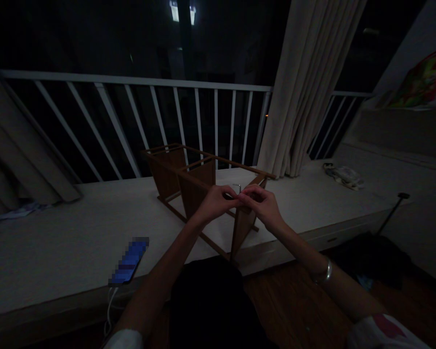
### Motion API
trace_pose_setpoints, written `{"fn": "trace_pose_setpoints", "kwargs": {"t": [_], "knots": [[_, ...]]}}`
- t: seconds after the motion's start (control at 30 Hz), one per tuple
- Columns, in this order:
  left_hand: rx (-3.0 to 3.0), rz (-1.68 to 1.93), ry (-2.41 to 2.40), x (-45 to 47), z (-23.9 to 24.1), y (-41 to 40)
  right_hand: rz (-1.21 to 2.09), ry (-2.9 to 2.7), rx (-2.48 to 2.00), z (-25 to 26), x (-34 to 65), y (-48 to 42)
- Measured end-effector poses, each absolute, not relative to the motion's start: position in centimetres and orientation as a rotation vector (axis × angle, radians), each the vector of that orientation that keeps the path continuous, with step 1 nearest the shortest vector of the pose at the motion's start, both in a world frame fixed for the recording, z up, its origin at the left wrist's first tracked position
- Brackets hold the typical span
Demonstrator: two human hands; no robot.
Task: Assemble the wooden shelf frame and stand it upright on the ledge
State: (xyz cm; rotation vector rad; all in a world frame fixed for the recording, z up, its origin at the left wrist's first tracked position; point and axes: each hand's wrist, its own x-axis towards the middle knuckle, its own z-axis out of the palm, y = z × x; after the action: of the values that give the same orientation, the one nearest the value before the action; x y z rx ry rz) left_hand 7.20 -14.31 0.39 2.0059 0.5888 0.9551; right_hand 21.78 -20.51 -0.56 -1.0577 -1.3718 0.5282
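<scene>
Rack [194, 186]: panels joined | left hand [218, 199], right hand [264, 204]: fingers pinched narrow at hex key [240, 187], holder unclear | fastening left: can't tell

I list: wooden rack [198, 186], brown; bent metal key [240, 187], silver-grey. On me: bangle [328, 270], silver; left sleeve [125, 339], white; right sleeve [370, 332], white with a pinkish-red patch; cloth over my lap [210, 300], black. Around me: phone [130, 261], blue on its screen; cable [109, 308], white; ledge [105, 208], off-white; railing [148, 81], pale grey; curtain [308, 72], plain beige; floor [290, 310], reddish brown; printed bag [425, 77], red and green, its pattern too dim for me to read.
</scene>
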Motion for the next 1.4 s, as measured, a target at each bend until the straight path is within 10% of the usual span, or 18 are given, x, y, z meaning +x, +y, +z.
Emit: {"fn": "trace_pose_setpoints", "kwargs": {"t": [1.4], "knots": [[1.940, 0.939, 0.562, 7.0, 0.4, -14.7, 0.566, -1.340, -1.052, -0.4, 21.3, -20.5]]}}
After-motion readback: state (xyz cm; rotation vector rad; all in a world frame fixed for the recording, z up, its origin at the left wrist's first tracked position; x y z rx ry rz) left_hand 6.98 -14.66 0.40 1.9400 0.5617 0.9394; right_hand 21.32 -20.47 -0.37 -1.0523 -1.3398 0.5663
